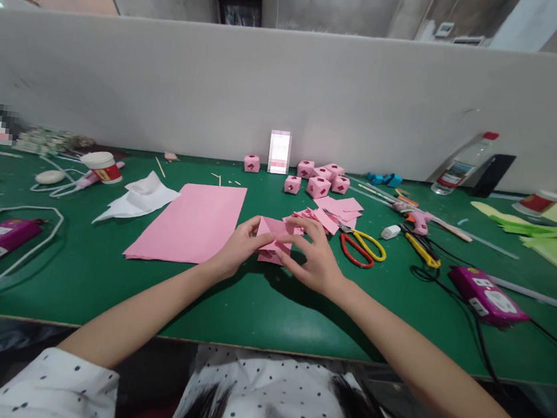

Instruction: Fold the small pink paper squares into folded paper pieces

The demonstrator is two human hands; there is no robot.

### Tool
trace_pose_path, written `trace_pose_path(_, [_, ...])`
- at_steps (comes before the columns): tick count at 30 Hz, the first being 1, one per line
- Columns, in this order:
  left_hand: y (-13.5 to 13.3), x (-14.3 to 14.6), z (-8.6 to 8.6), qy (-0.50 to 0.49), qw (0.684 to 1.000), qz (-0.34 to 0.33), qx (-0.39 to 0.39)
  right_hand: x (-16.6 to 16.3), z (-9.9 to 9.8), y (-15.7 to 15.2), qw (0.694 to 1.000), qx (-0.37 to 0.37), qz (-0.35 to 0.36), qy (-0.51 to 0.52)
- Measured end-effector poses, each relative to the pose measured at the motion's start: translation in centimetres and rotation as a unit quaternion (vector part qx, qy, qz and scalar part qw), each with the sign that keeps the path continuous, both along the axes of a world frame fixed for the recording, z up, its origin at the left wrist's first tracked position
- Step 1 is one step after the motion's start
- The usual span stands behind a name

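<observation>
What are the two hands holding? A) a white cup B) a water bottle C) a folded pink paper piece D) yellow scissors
C: the left hand and right hand together pinch a folded pink paper piece above the green table, while the scissors lie untouched to the right.

Green table [257, 307]: pink sheet [191, 222], scissors [362, 245], pink cubes [319, 180], bottle [462, 164].

left hand [240, 243] + right hand [314, 259]: pinching folded pink paper [274, 239] | pink sheet [189, 221] just left | scissors [362, 247] right
</observation>
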State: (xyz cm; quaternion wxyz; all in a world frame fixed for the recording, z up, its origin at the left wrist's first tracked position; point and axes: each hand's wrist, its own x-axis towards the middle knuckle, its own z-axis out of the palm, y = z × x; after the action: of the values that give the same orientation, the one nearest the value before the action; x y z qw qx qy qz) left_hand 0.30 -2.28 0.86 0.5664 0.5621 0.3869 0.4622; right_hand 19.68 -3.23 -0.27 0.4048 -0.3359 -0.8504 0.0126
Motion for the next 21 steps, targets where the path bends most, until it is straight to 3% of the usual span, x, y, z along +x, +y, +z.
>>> trace_pose_path(14, [-0.16,0.26,-0.23,0.023,0.999,-0.022,0.002,-0.05,0.16,0.15,0.997,-0.017,-0.028,0.074])
trace_pose_path(21, [-0.18,0.01,-0.07,0.035,0.995,-0.027,0.089,-0.17,0.20,0.19,0.992,-0.056,-0.024,0.113])
